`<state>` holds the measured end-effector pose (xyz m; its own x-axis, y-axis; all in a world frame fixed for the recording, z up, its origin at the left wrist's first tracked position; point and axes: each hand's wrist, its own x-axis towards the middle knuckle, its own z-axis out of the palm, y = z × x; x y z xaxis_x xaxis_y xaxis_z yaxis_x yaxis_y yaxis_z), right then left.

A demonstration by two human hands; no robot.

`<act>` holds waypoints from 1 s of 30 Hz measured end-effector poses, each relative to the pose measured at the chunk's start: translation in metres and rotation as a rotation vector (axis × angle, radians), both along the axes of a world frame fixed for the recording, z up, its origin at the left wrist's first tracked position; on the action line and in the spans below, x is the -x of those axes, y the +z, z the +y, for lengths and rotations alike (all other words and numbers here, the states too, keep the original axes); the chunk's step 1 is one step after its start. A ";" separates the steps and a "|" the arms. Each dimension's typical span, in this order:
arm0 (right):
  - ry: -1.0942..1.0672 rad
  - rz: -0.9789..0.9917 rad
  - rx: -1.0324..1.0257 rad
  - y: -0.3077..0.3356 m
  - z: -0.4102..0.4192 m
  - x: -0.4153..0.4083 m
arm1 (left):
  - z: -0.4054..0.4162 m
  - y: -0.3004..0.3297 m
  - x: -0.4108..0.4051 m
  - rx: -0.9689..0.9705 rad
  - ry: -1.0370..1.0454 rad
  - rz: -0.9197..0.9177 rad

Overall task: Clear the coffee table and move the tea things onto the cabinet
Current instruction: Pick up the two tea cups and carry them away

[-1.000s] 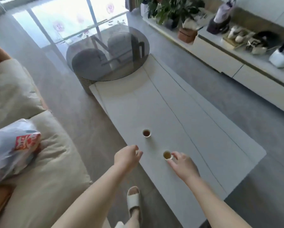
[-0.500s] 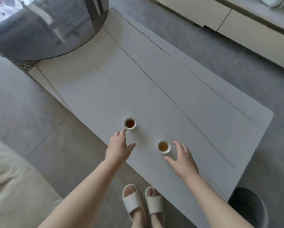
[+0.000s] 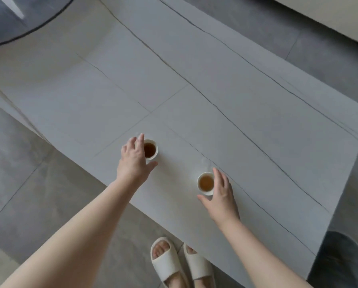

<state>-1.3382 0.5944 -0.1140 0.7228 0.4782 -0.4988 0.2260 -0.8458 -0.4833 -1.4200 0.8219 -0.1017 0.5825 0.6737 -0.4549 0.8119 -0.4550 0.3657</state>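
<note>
Plainly, both cups are full enough to spill, and that is the worry here. Over at nine o'clock from the table's middle, the left hand (image 3: pixel 135 157) is spread wide around the darker tea cup (image 3: pixel 151 150), fingers (image 3: pixel 139 140) arched past its far rim and thumb tucked low at its near side; I cannot tell whether skin is touching porcelain yet, and nothing is lifted. That cup stands upright on the coffee table (image 3: pixel 225 90), fairly near the front edge. If the fingers close unevenly, or the palm drops onto the rim, the dark tea could slop out or the cup could skid toward the edge and the floor.

Towards five o'clock from it sits the paler tea cup (image 3: pixel 205 182), also upright. The right hand (image 3: pixel 220 196) cups it loosely, open, fingers at its three o'clock side and thumb curling under at six. Two small brimming cups taken at once, one per hand, leave no spare hand to steady either. I would expect a tilt on the lift, or on the walk to the cabinet (image 3: pixel 329 15) at one o'clock, to drip tea on the pale slippers (image 3: pixel 180 265) or the floor.
</note>
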 end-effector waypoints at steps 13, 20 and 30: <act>0.023 -0.085 -0.024 -0.005 0.003 -0.007 | -0.002 -0.011 -0.014 -0.063 -0.072 0.046; 0.006 -0.132 -0.036 0.046 -0.001 -0.018 | -0.020 0.037 -0.017 -0.075 -0.164 0.049; -0.043 -0.172 -0.099 0.183 -0.030 -0.028 | -0.076 0.182 -0.036 -0.084 -0.352 -0.045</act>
<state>-1.3104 0.5646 0.0693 0.8142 0.4852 -0.3188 0.2765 -0.8069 -0.5219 -1.3843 0.7456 0.0807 0.8035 0.4623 -0.3751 0.5842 -0.7335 0.3474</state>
